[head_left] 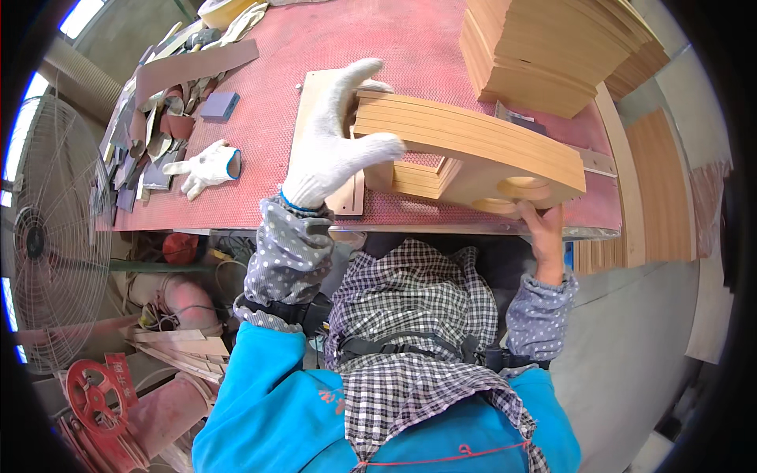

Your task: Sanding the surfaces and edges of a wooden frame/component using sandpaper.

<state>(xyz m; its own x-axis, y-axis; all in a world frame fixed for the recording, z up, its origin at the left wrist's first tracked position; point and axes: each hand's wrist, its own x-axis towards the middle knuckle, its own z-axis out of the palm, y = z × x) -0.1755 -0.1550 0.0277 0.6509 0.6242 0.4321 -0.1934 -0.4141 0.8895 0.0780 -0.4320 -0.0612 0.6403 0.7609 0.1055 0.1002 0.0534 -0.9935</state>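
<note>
At the bottom of the frame a blue jacket and a checked apron fill the view, with dotted sleeves running up to both hands. Left of them, on the floor, stand a large wire-caged fan and red metal parts. Above lies the red surface, its near edge crossing the middle of the frame.

The right hand, bare, grips the near lower edge of a stack of curved boards at centre right, its fingers hidden under the wood. The left hand, in a white glove, lies on the stack's left end, fingers curled over the top and thumb pressed on the side. The stack sits tilted just above the surface's near edge, with round holes showing near the right hand.

A spare white glove lies to the left, beside sanding scraps. At upper right a taller pile of boards is cut off by the frame.
</note>
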